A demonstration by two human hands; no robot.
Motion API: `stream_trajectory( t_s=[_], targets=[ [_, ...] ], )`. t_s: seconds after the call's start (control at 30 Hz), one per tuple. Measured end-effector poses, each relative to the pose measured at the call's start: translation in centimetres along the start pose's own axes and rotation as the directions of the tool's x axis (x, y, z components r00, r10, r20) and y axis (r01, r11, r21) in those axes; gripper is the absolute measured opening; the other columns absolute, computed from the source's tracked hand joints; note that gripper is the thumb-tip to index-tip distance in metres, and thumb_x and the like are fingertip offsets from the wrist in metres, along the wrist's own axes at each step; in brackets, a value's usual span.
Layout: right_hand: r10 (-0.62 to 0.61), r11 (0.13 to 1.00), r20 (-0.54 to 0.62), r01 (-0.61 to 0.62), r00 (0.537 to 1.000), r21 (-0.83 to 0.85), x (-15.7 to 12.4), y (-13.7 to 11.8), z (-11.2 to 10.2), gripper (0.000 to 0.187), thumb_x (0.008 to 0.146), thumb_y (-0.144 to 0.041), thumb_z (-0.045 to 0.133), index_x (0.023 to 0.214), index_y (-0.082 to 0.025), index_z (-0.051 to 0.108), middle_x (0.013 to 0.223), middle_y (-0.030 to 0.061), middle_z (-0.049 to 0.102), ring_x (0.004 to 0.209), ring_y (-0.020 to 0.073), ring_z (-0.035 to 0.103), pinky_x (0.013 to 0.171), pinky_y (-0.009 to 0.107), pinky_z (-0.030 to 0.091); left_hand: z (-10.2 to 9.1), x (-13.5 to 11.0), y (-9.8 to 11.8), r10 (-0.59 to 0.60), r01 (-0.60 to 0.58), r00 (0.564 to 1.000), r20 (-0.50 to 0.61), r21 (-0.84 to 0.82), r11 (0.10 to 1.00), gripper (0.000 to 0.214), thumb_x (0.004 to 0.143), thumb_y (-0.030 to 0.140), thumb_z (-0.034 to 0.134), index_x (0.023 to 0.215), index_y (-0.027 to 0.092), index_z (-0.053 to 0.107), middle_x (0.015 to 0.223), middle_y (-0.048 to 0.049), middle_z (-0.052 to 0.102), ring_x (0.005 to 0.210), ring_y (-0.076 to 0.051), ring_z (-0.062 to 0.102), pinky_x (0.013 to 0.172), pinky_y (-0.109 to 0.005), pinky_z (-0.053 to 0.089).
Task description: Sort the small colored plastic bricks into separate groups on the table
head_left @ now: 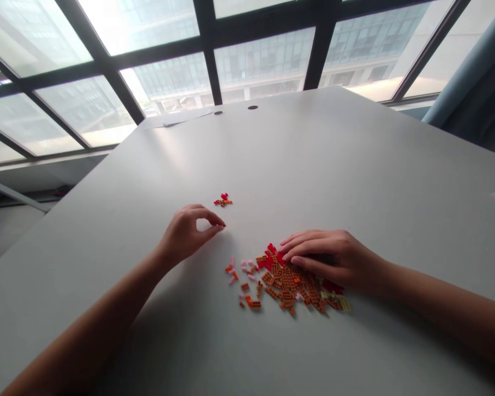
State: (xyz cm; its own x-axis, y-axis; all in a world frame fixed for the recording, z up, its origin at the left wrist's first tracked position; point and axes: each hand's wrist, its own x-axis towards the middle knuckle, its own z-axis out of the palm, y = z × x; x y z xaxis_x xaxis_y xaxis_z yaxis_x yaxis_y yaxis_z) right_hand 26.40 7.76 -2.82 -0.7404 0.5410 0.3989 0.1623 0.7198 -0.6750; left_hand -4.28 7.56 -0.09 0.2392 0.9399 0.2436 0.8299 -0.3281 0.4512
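From my remote seat, biggest first: a wide black-framed window [165,25] spans the far side. Below it, the white table [334,165], smooth, a little glossy. A blue-grey curtain [470,82] hangs at far right.

Brick pile [282,280] next, on the near part of the table, mostly brown toy bricks with red ones at its far edge. I judge them to be hard plastic: light, stiff, not fragile, likely to skid on this bare top if nudged. Overlapping ones may drag their neighbours along.

Right hand [332,256]: palm down on the far right of the pile, fingers loosely extended over the red bricks, thumb slightly apart. I see nothing clearly gripped; some fingertip contact is hidden.

Left hand [187,231]: just above the table, left of and beyond the pile, thumb and forefinger tips meeting in a ring. Whether a tiny piece sits between them, I cannot tell.

Small cluster [223,201], red and orange bits, lies past the left fingertips, apart from the pile.

Smallest: pink pieces [244,263] scattered along the pile's left edge. Best hold, I reckon: fingertip pinch on opposite side walls, clear of the studs.
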Motion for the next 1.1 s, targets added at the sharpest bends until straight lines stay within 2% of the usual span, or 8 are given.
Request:
stream_trajectory(
  t_s=[0.17, 0.5, 0.57, 0.67, 0.73, 0.8, 0.9, 1.1],
  targets=[
    [0.017, 1.0, 0.005, -0.017, 1.0, 0.012, 0.2, -0.2, 0.0, 0.018, 0.091, -0.02, 0.059, 0.096, -0.019, 0.076, 0.099, 0.0073, 0.077, 0.099, 0.0186, 0.072, 0.09, 0.028, 0.058, 1.3, 1.1, -1.3, -0.115, 0.146, 0.964, -0.239, 0.12, 0.982, 0.011, 0.081, 0.029, 0.066, 0.081, 0.023, 0.075, 0.086, -0.0038, 0.073, 0.087, -0.023, 0.064, 0.09, -0.039, 0.044],
    [0.044, 0.999, 0.002, -0.044, 0.999, 0.021, 0.0, -0.1, 0.2, 0.018, 0.091, -0.022, 0.059, 0.095, -0.019, 0.076, 0.098, 0.0071, 0.077, 0.099, 0.0189, 0.071, 0.09, 0.03, 0.058, 1.2, 1.7, -1.3, -0.106, 0.151, 0.938, -0.331, 0.114, 0.982, 0.011, 0.084, 0.03, 0.066, 0.086, 0.025, 0.076, 0.087, -0.0031, 0.072, 0.085, -0.022, 0.062, 0.087, -0.037, 0.046],
    [0.03, 0.999, 0.002, -0.03, 1.0, 0.017, 0.0, -0.1, 0.1, 0.018, 0.091, -0.021, 0.059, 0.096, -0.018, 0.076, 0.098, 0.0074, 0.077, 0.099, 0.0186, 0.071, 0.09, 0.029, 0.058, 0.6, 1.1, -0.2, -0.067, 0.082, 0.965, -0.252, 0.049, 0.995, 0.008, 0.08, 0.032, 0.071, 0.081, 0.024, 0.075, 0.085, -0.0015, 0.071, 0.081, -0.019, 0.062, 0.083, -0.033, 0.047],
    [0.019, 1.0, -0.002, -0.019, 1.0, 0.008, 0.0, -0.2, 0.0, 0.018, 0.091, -0.02, 0.059, 0.096, -0.018, 0.076, 0.099, 0.0077, 0.077, 0.099, 0.0184, 0.071, 0.09, 0.029, 0.058, -0.4, 0.0, 2.6, 0.128, -0.115, 0.989, 0.075, -0.164, 0.98, 0.01, 0.071, 0.032, 0.081, 0.073, 0.025, 0.075, 0.081, -0.0005, 0.06, 0.078, -0.016, 0.057, 0.077, -0.029, 0.047],
    [0.022, 1.0, 0.0, -0.022, 1.0, 0.004, 0.1, -0.2, 0.0, 0.018, 0.091, -0.02, 0.059, 0.096, -0.019, 0.076, 0.1, 0.0073, 0.077, 0.099, 0.0186, 0.071, 0.091, 0.029, 0.058, -1.1, -0.8, 4.6, 0.281, -0.193, 0.9, 0.332, -0.274, 0.942, 0.009, 0.071, 0.031, 0.082, 0.074, 0.026, 0.075, 0.079, 0.0007, 0.053, 0.075, -0.013, 0.054, 0.071, -0.025, 0.046],
    [0.027, 1.0, 0.005, -0.027, 1.0, 0.004, 0.1, -0.2, 0.0, 0.018, 0.091, -0.02, 0.059, 0.097, -0.019, 0.076, 0.1, 0.007, 0.077, 0.101, 0.0186, 0.071, 0.092, 0.03, 0.058, -1.5, -1.6, 6.3, 0.324, -0.221, 0.826, 0.462, -0.264, 0.939, 0.012, 0.069, 0.026, 0.084, 0.076, 0.027, 0.075, 0.08, 0.0014, 0.051, 0.076, -0.012, 0.052, 0.076, -0.025, 0.044],
    [0.022, 1.0, 0.008, -0.022, 1.0, 0.006, 0.1, -0.2, 0.0, 0.018, 0.091, -0.019, 0.059, 0.097, -0.018, 0.076, 0.101, 0.0079, 0.077, 0.103, 0.0185, 0.07, 0.093, 0.029, 0.057, -1.6, -2.1, 7.3, 0.317, -0.253, 0.78, 0.539, -0.191, 0.948, 0.018, 0.066, 0.02, 0.087, 0.077, 0.028, 0.075, 0.082, 0.0012, 0.051, 0.081, -0.014, 0.05, 0.081, -0.027, 0.042],
    [0.005, 1.0, 0.017, -0.005, 1.0, 0.004, 0.0, 0.0, 0.0, 0.018, 0.092, -0.019, 0.059, 0.098, -0.017, 0.075, 0.102, 0.0079, 0.077, 0.103, 0.0184, 0.07, 0.093, 0.029, 0.057, -0.8, -2.1, 6.9, 0.289, -0.245, 0.777, 0.559, -0.153, 0.957, 0.009, 0.073, 0.021, 0.081, 0.073, 0.027, 0.075, 0.079, 0.0005, 0.051, 0.08, -0.014, 0.049, 0.08, -0.028, 0.041]
  ],
)
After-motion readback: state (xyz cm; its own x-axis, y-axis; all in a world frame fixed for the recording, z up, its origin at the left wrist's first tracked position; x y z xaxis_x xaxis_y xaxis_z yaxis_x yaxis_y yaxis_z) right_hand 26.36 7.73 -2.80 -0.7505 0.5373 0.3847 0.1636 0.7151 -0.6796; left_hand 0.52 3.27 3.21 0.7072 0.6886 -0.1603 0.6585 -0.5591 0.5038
